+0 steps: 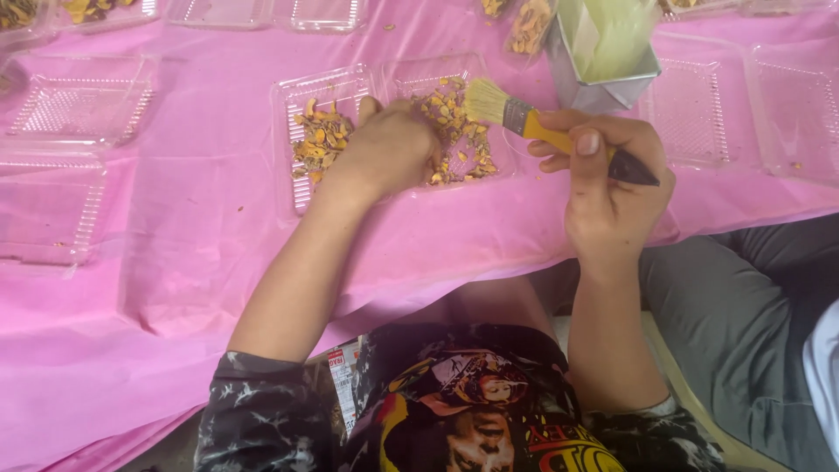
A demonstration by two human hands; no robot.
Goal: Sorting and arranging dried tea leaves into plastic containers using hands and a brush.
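Note:
My left hand (389, 147) rests curled on an open clear plastic clamshell tray (288, 188), between its two halves, among yellow-orange dried pieces (322, 140). Whether its fingers hold any pieces is hidden. My right hand (603, 170) grips a paintbrush (542, 127) with a yellow and black handle and pale bristles. The bristles point left and hover at the right edge of the tray, over more dried pieces (459, 131).
Pink plastic cloth (175, 253) covers the table. Several empty clear clamshell trays (74, 109) lie at the left and right (743, 105). A grey metal box (603, 52) with pale lining stands behind the brush. A person in grey (752, 306) sits at my right.

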